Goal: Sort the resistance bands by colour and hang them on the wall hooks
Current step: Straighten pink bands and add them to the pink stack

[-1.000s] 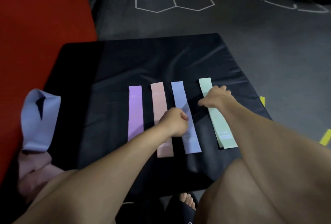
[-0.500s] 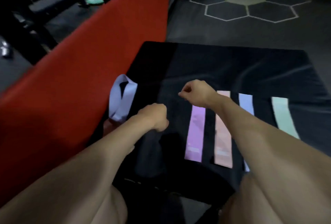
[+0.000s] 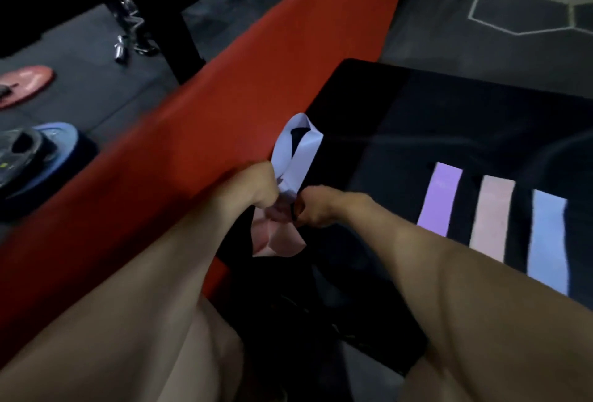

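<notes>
Black mat [image 3: 449, 119] edge: crumpled lavender band [image 3: 296, 154] over pink band [image 3: 282, 241].

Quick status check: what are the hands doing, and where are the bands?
Left hand and right hand both at the bunched bands, grip blurred. Three flat bands laid on black mat. Nothing in the way.

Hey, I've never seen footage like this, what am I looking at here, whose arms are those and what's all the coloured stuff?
This is one camera worn on a person's head, looking down at their own bare arms. There is no machine. Both hands, left hand and right hand, meet at a loose heap of bands, a pale blue looped band and a crumpled pink band, at the edge of a black padded mat. Exactly what each hand grips is blurred. Flat on the mat lie purple, peach and light blue strips. A red mat lies alongside.
</notes>
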